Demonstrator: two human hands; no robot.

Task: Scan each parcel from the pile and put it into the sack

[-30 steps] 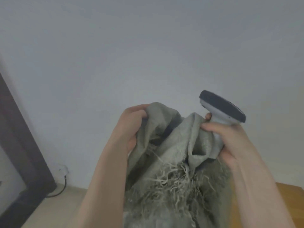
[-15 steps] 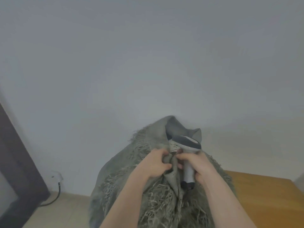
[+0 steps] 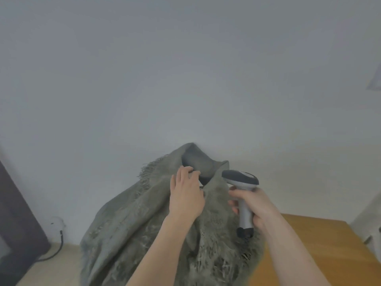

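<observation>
1. head view: left hand (image 3: 186, 198) lies on the frayed grey-green woven sack (image 3: 132, 223), fingers relaxed at its dark mouth.
2. right hand (image 3: 254, 205) grips the grey handheld barcode scanner (image 3: 243, 195) beside the sack.
3. sack stands against the light wooden table (image 3: 309, 244); no parcel visible.

**Hands at the mouth of the sack**

A grey-green, frayed sack (image 3: 144, 219) stands slumped against a pale wall (image 3: 185, 69). The left hand (image 3: 186, 195) lies on the sack just below its dark opening, fingers fairly straight, their tips at the rim. Right of the sack, the right hand (image 3: 252, 205) grips a grey scanner (image 3: 241, 180) by its handle, above a wooden worktop (image 3: 309, 244).
</observation>
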